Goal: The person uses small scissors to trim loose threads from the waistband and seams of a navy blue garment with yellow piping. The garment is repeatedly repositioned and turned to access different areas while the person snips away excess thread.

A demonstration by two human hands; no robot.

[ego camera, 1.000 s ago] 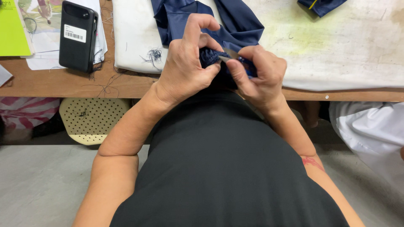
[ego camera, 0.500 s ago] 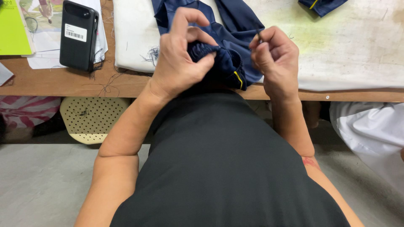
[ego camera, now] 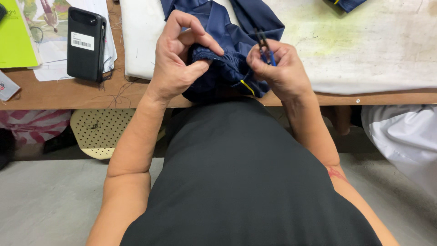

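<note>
A navy blue garment (ego camera: 227, 41) with a thin yellow stripe lies bunched at the near edge of the wooden table (ego camera: 68, 93). My left hand (ego camera: 180, 57) pinches a gathered fold of it between thumb and fingers. My right hand (ego camera: 277, 68) is just right of the fold, closed around small blue-handled thread snips (ego camera: 264, 45) whose dark tips point up and away from me. The two hands are a short gap apart over the cloth.
A white padded mat (ego camera: 364, 50) covers the table's right part. A black phone (ego camera: 85, 43) lies on papers at the left, beside a green sheet (ego camera: 13, 36). A perforated cream stool (ego camera: 104, 132) sits under the table. White cloth (ego camera: 405, 136) hangs at the right.
My right hand has pulled away from the fold to the right and now holds the snips upright. My left hand has kept its grip on the cloth and shifted slightly.
</note>
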